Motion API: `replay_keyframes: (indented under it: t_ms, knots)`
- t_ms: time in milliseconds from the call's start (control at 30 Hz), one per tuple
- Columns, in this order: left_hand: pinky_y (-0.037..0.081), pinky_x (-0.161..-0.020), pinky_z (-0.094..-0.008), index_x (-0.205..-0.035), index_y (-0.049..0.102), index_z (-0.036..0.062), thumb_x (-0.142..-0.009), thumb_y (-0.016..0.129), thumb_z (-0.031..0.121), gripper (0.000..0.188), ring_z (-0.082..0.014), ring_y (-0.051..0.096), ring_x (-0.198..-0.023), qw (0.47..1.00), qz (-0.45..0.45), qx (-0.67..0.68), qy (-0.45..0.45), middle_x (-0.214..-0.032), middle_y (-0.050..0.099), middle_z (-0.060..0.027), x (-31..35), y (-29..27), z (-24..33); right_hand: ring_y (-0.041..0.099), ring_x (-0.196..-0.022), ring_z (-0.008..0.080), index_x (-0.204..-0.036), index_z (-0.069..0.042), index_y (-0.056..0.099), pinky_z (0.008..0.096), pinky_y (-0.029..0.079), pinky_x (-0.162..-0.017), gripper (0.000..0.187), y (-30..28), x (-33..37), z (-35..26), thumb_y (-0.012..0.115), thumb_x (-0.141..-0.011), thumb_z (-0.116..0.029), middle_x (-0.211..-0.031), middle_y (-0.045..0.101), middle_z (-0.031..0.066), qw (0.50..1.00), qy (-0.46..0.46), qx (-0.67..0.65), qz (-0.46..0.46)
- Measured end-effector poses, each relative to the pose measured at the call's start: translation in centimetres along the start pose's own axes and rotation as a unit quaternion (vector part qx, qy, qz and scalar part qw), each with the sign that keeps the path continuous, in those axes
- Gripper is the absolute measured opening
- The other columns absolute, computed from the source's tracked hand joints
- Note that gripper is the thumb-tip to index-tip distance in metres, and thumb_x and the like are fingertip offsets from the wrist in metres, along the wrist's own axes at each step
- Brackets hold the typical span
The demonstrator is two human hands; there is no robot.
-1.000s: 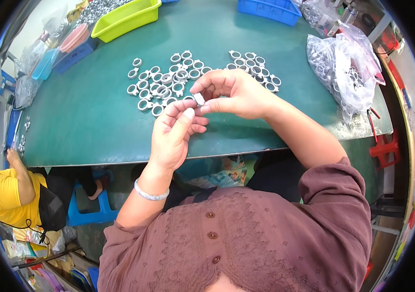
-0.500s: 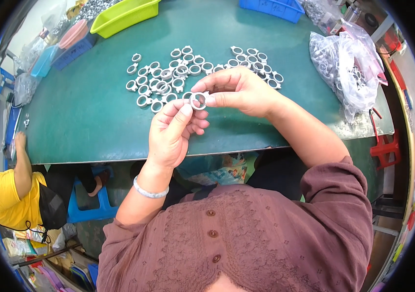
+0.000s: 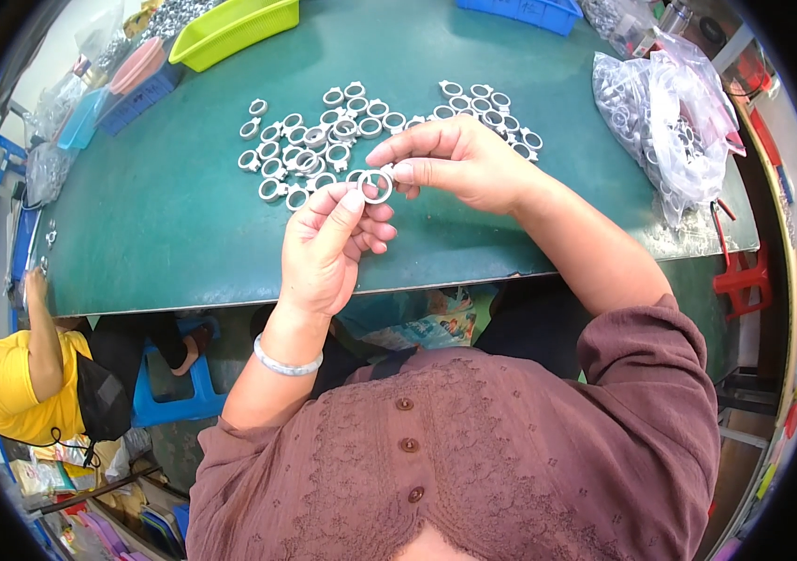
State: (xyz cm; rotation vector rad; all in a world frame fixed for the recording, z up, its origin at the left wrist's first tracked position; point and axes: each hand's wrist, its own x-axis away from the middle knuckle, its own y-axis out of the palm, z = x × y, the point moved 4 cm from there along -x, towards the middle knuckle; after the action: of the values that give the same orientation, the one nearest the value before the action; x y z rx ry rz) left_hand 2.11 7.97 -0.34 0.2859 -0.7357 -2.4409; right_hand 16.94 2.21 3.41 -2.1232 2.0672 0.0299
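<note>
A grey metal ring clamp (image 3: 377, 201) with a small lug is held up just above the near part of the table. My left hand (image 3: 326, 245) pinches its left side between thumb and fingers. From the right, my right hand (image 3: 464, 168) grips the lug side with thumb and forefinger. Both hands are closed on this one piece. Behind them lies a loose spread of similar ring clamps (image 3: 313, 136), some overlapping. A second group of ring clamps (image 3: 492, 119) lies beyond my right hand, which partly hides it.
The green table (image 3: 183, 243) carries a clear bag of rings (image 3: 651, 122) at right. A lime basket (image 3: 230, 35) and a blue bin (image 3: 529, 11) stand at the back. A person in yellow (image 3: 29, 379) sits at left; a red stool (image 3: 743, 280) is at right.
The ring clamp has turned slightly between my fingers. Both hands keep their hold, and the whole view has shifted a little.
</note>
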Motion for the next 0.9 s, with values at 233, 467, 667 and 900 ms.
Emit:
replay_keyframes:
  t_ms: [233, 467, 667, 900]
  knots:
    - [0.046, -0.057, -0.0231, -0.092, 0.057, 0.0033, -0.087, 0.052, 0.016, 0.015, -0.0129, 0.059, -0.064, 1.0, 0.0, -0.009, -0.01, -0.077, 0.062, -0.0064, 0.2, 0.3, 0.0, 0.052, -0.068, 0.0083, -0.101, -0.002, 0.061, 0.0217, 0.044, -0.064, 0.021, 0.0, -0.1, 0.1, 0.055, -0.083, -0.009, -0.084, 0.061, 0.0025, 1.0, -0.009, -0.024, -0.002]
    - [0.046, -0.056, -0.0222, -0.09, 0.057, 0.0036, -0.086, 0.053, 0.016, 0.014, -0.0125, 0.059, -0.062, 1.0, -0.004, -0.005, -0.017, -0.075, 0.062, -0.0063, 0.1, 1.1, 0.3, 0.051, -0.066, 0.0086, -0.1, -0.002, 0.061, 0.0215, 0.044, -0.063, 0.02, 0.0, 0.1, -0.1, 0.054, -0.083, -0.009, -0.082, 0.06, 0.0023, 0.999, -0.01, -0.033, -0.001]
    - [0.046, -0.056, -0.0218, -0.09, 0.056, 0.0037, -0.086, 0.054, 0.016, 0.013, -0.0126, 0.059, -0.063, 1.0, -0.002, -0.01, -0.016, -0.075, 0.062, -0.0064, 0.2, 1.3, 0.3, 0.051, -0.067, 0.0087, -0.1, -0.003, 0.062, 0.0217, 0.044, -0.064, 0.02, -0.1, 0.0, -0.1, 0.054, -0.083, -0.008, -0.081, 0.059, 0.0023, 0.998, -0.039, -0.042, -0.01]
    - [0.049, -0.059, -0.023, -0.095, 0.055, 0.002, -0.084, 0.056, 0.012, 0.014, -0.0137, 0.06, -0.066, 1.0, 0.011, -0.01, -0.019, -0.08, 0.061, -0.0079, 0.3, 1.2, 0.2, 0.053, -0.073, 0.0082, -0.099, -0.003, 0.062, 0.0223, 0.045, -0.067, 0.019, -0.4, 0.2, -0.5, 0.055, -0.082, -0.004, -0.087, 0.061, 0.0028, 0.997, -0.078, 0.022, 0.009]
